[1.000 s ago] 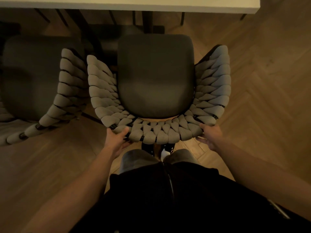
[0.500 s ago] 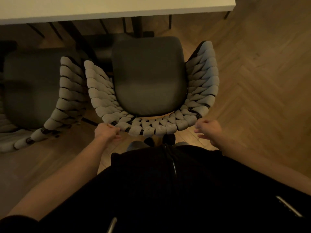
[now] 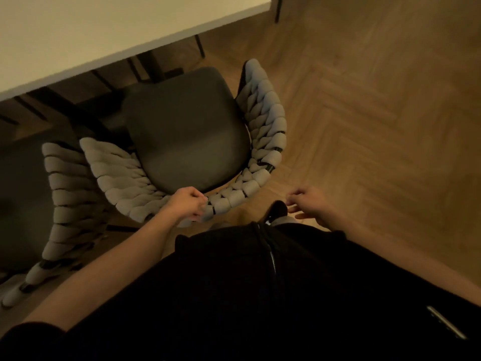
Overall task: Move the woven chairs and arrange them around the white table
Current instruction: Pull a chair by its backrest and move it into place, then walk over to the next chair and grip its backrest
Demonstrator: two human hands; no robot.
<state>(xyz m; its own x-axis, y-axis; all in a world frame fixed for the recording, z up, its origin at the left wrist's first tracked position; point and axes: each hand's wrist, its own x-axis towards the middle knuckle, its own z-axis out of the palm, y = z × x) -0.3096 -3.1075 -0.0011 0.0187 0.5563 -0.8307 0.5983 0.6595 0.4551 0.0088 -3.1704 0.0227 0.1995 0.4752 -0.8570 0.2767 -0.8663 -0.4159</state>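
Looking down from head height, the woven chair [image 3: 187, 131] is sitting with the front of its dark seat tucked just under the edge of the white desk [image 3: 104, 35], its padded woven back curving round toward the person. The left hand [image 3: 186, 203] is hovering over the back rim of that chair, fingers [image 3: 199, 198] curled in together; whether they are actually gripping the weave or only brushing it, I cannot tell, as the frame is blurred there. The right hand [image 3: 311, 204] is hanging clear of the chair, off its right rear corner and above the wooden floor [image 3: 377, 113], with its fingers loosely apart and holding nothing. A second woven chair [image 3: 65, 204] is standing just beside the first on the left, the two woven backs nearly touching, its dark seat also pointing toward the desk. Thin dark desk legs are showing beneath the white top. A dark shoe [image 3: 277, 208] is peeking out on the floor between the hands, and the person's black clothing is filling the lower part of the view.
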